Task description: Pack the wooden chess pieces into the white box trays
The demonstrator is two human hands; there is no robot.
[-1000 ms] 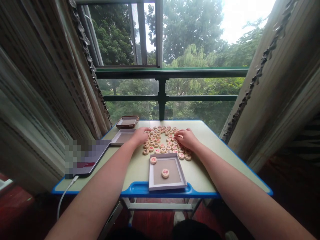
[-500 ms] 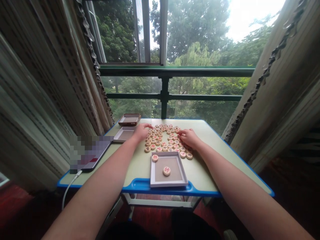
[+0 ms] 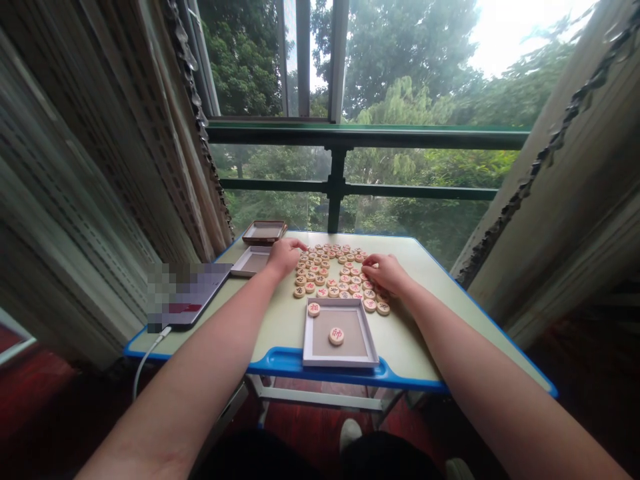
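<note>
Many round wooden xiangqi pieces (image 3: 320,280) with red and dark characters lie face up on a pale table, spread in a ring-like cluster. My left hand (image 3: 287,257) is at the cluster's far left edge, its fingers stretched over the pieces there. At the right side my right hand (image 3: 387,272) rests over the pieces with its fingers loosely bent and apart; I see no piece held in it. Nearer to me is a shallow box tray (image 3: 309,347), holding a red-marked piece (image 3: 314,309) in its far left corner and another (image 3: 337,336) near its middle.
A second shallow tray (image 3: 245,267) lies partly behind my left hand. Beyond it is a brown-edged box (image 3: 264,231). A flat grey device (image 3: 207,293), partly pixelated, has a white cable (image 3: 143,363). The table (image 3: 425,333) has a blue rim; curtains and a railed window surround it.
The camera view has shifted slightly, moving the scene a little right and up. My hands stay at the two sides of the cluster. The two pieces in the near tray keep their places.
</note>
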